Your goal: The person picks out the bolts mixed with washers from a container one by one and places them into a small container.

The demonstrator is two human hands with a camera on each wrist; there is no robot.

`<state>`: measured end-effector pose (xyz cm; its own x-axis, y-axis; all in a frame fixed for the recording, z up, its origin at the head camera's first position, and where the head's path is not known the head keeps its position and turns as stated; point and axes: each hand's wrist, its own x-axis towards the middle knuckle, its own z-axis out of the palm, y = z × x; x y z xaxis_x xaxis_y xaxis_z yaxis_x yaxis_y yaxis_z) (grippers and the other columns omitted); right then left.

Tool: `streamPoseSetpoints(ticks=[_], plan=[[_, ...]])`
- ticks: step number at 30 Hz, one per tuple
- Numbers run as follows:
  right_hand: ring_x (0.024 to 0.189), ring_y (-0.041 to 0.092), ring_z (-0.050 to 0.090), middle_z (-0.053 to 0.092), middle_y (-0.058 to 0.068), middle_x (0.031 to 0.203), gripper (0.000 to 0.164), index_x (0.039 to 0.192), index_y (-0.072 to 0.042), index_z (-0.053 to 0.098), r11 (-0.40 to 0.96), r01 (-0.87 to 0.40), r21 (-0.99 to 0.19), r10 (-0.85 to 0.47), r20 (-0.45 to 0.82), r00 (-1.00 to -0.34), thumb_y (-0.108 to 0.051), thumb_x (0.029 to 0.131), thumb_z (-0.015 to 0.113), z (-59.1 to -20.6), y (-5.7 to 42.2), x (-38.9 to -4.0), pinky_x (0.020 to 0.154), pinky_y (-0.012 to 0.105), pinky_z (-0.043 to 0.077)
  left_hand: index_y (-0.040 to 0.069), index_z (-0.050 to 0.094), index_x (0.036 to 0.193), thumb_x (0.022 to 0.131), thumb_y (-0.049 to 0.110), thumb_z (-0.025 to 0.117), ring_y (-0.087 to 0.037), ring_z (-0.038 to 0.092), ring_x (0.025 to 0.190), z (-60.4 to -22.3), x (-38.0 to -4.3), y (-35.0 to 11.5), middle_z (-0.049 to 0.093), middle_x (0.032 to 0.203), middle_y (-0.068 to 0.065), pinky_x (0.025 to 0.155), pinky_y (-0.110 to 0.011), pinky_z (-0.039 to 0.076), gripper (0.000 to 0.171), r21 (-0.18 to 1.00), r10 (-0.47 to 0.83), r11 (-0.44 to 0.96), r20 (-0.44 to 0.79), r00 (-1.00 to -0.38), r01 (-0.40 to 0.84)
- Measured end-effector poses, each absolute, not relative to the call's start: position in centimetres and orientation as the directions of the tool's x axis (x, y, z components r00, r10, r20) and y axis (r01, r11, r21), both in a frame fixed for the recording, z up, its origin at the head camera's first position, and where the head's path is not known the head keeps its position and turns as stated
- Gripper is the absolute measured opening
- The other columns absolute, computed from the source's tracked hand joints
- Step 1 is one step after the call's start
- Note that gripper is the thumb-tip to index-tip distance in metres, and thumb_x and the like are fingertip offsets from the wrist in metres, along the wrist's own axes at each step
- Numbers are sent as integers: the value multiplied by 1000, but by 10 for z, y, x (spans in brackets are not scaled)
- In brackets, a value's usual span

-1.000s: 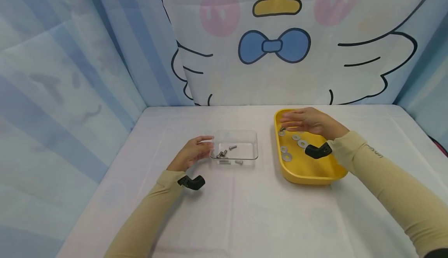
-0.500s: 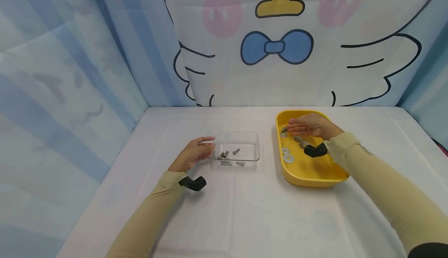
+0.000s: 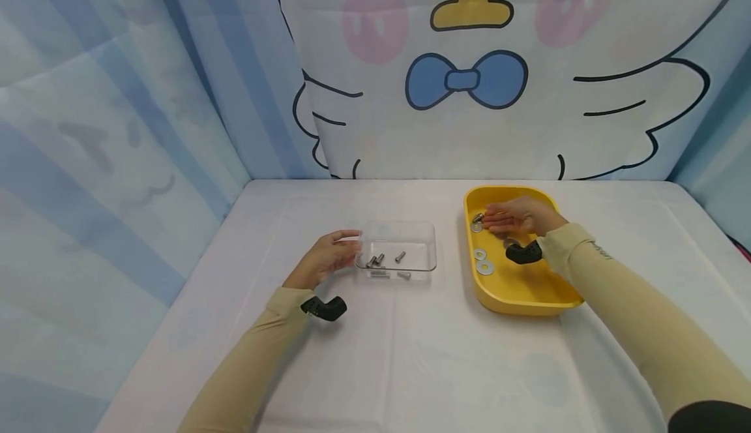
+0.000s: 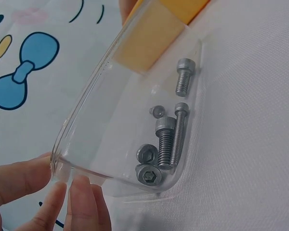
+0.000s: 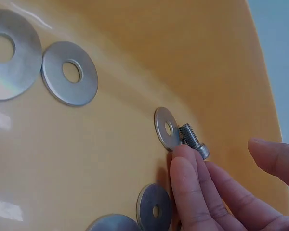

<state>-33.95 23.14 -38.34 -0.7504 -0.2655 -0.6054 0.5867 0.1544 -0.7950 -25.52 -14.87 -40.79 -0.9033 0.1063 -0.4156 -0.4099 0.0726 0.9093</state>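
Observation:
At the left side of a small clear plastic box (image 3: 390, 229), my left hand (image 3: 325, 260) touches the rim and outer wall with extended fingers. Several socket-head bolts (image 4: 165, 139) lie loose inside the box, as the left wrist view shows. My right hand (image 3: 522, 216) reaches into a yellow tray (image 3: 510, 307), its fingers fairly straight and its thumb spread apart from them. In the right wrist view, its fingertips are at a short bolt (image 5: 193, 140) that leans by the tray wall against a washer (image 5: 167, 129). Whether they touch the bolt is hard to tell.
More flat washers (image 5: 70, 73) lie on the tray floor, some hidden under the right hand in the head view. Box and tray stand apart on a white-covered table (image 3: 411, 355). A printed cloth backdrop (image 3: 457, 146) hangs behind the table.
My right hand has lowered into the tray and shifted slightly right, toward the bolt. One bolt in the clear box has rolled and turned. The left hand stays at the box.

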Motion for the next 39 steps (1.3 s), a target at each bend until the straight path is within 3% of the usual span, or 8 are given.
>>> streamPoseSetpoints(ticks=[5,9,13,17,24,33,39], plan=[[80,13,69,70,3,82,28,118,1,52,125,593,-795,-277,-602,-749,-19,100,44,-385,228,-340,85,23,54,6,45,138,92,4,58,-3,59,76,-408,-256,-149,55,116,-5,66,-14,51,47,910,108,77,-414,-904,-407],[81,12,69,70,1,82,43,137,4,38,153,578,-801,-264,-597,-757,-18,101,42,-385,223,-339,86,22,53,7,46,137,92,4,58,-3,59,77,-408,-256,-149,54,119,-7,66,-14,51,47,906,99,80,-423,-901,-416],[81,10,69,70,-1,82,50,144,4,29,159,582,-798,-257,-602,-756,-20,101,41,-386,219,-340,87,20,52,8,46,137,92,4,58,-3,59,77,-408,-256,-149,54,117,-6,65,-14,51,47,903,99,82,-429,-898,-422],[79,9,67,69,0,80,43,137,2,39,126,598,-791,-255,-609,-751,-18,100,43,-388,215,-343,87,20,52,8,46,137,92,5,58,-3,59,75,-407,-255,-149,56,112,-4,65,-14,52,47,902,101,76,-431,-897,-425],[77,12,68,69,3,79,20,109,-1,55,79,606,-791,-266,-603,-752,-15,99,45,-388,215,-345,86,22,54,8,47,137,91,5,59,-3,60,72,-407,-255,-148,56,108,-2,64,-15,52,47,901,97,61,-433,-896,-429],[81,13,69,70,4,81,29,121,5,48,110,579,-808,-281,-584,-762,-14,99,45,-385,222,-341,90,26,52,7,47,137,91,5,59,-3,60,73,-409,-255,-148,56,109,-3,64,-14,52,47,905,99,61,-425,-900,-421],[81,15,69,71,6,82,30,120,7,48,108,573,-813,-307,-575,-759,-14,100,43,-384,225,-340,90,26,52,8,46,137,92,5,58,-3,59,74,-409,-256,-148,54,118,-6,65,-14,51,47,907,101,76,-420,-902,-414]])
